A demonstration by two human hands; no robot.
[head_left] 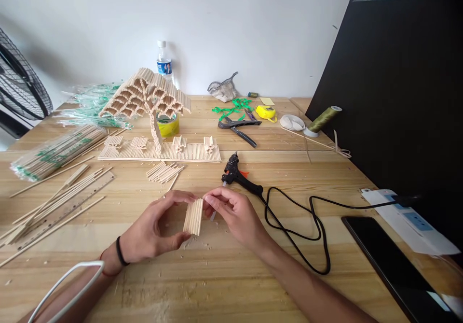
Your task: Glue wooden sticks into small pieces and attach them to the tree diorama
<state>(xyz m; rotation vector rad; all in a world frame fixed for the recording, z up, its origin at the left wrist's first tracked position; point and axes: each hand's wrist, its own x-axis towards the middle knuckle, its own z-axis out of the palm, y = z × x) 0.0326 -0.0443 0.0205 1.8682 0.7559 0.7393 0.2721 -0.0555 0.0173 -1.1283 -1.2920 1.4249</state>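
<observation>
- From the head view, I see the left hand (148,229) holding a small, pale, flat panel of round wooden sticks (193,217) by opposite edges, between thumb and fingers, over the wooden table (173,284).
- The right hand (237,214) reaches the panel's upper right corner; whether it grips there, I can't tell.
- Too hard a squeeze might buckle weak joints.
- Just beyond the right hand lies a black glue gun with an orange trigger (231,169); if hot, its nozzle could burn.
- Its looped black cord (326,245), right of that hand, could snag.
</observation>
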